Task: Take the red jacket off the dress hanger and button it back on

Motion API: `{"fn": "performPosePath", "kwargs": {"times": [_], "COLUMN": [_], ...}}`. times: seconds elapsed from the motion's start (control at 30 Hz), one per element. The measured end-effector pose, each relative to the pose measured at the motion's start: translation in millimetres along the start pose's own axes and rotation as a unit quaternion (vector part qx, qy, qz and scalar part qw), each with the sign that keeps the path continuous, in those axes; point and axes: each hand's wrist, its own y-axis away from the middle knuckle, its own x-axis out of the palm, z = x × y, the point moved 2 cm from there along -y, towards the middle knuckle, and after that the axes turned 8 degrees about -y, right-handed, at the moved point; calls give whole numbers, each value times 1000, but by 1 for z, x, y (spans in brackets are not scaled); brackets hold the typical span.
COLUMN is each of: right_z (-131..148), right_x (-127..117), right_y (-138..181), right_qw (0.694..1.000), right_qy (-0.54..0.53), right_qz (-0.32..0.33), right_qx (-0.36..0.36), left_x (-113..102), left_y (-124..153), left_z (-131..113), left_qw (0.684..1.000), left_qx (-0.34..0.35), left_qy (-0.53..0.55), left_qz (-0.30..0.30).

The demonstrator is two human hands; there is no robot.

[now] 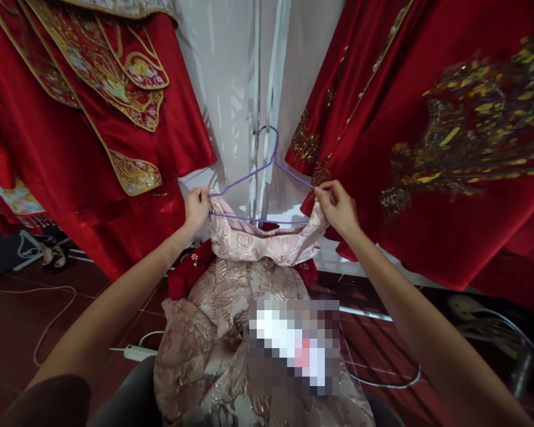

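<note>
A pale pink brocade dress (267,246) with gold and silver patterning hangs by its shoulders on a thin purple hanger (249,173). My left hand (197,207) pinches the dress's left shoulder at the hanger's end. At the opposite end, the fingers of my right hand (338,206) close on the other shoulder. The hanger's hook points up in front of a pale vertical pole (269,89); whether it rests on something I cannot tell. Below the bodice, the skirt (196,356) spreads over my lap. A pixelated patch hides an object lying on it.
Red embroidered garments (129,89) hang at the left, and a red gown (427,237) with gold sequins hangs at the right. A white power strip (139,353) and cables lie on the dark red tiled floor (89,296). Shoes (53,256) stand at the far left.
</note>
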Motion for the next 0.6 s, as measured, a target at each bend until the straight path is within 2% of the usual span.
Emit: {"fn": "performPosePath", "kwargs": {"times": [0.13,0.23,0.33,0.43,0.53,0.6], "right_z": [2,3,3,1,-1,-2], "right_x": [-2,-3,-4,-4,-3,-1], "right_y": [-2,-3,-5,-5,-3,0], "right_qw": [1000,1000,1000,1000,1000,1000], "right_qy": [5,9,6,1,-3,-10], "right_qz": [0,6,5,6,7,7], "right_qx": [-4,-11,-16,-14,-4,1], "left_x": [-5,-10,-16,-20,-22,-22], "left_y": [18,35,41,31,16,8], "left_z": [17,33,40,35,15,-6], "left_qw": [992,986,991,994,996,995], "left_qx": [-127,-163,-127,-71,2,64], "left_qy": [-11,-23,-51,-84,-93,-78], "left_qz": [-5,1,6,-2,-11,7]}}
